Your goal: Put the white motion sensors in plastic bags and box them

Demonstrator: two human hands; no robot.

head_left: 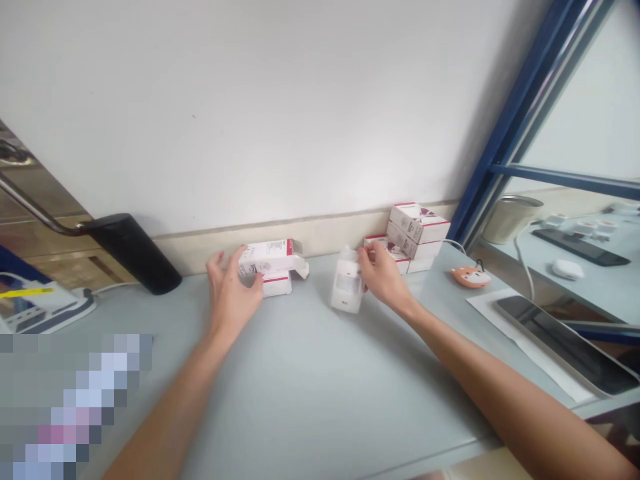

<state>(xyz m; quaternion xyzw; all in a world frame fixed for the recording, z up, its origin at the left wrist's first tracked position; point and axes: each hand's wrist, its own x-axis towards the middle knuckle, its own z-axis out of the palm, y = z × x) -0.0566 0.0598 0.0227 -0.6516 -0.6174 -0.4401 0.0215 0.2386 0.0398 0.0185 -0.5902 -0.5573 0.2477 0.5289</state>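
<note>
My left hand (pixel 233 290) is curved round the left end of a white and red box (pixel 273 251), whose flap hangs open on the right. That box lies on top of another small white box (pixel 277 285). Between my right thumb and fingers is a white plastic device (pixel 347 283) with a lens window, tilted a little above or on the table; my right hand (pixel 383 273) grips its upper right side. Behind my right hand stands a stack of white and red boxes (pixel 417 233).
On the grey table (pixel 300 387) a black cylinder (pixel 135 253) leans at the left. To the right are an orange fox-faced item (pixel 471 276), a phone (pixel 565 343) on white paper (pixel 490 305), and a blue-framed mirror (pixel 575 173). A blurred-out patch covers the lower left.
</note>
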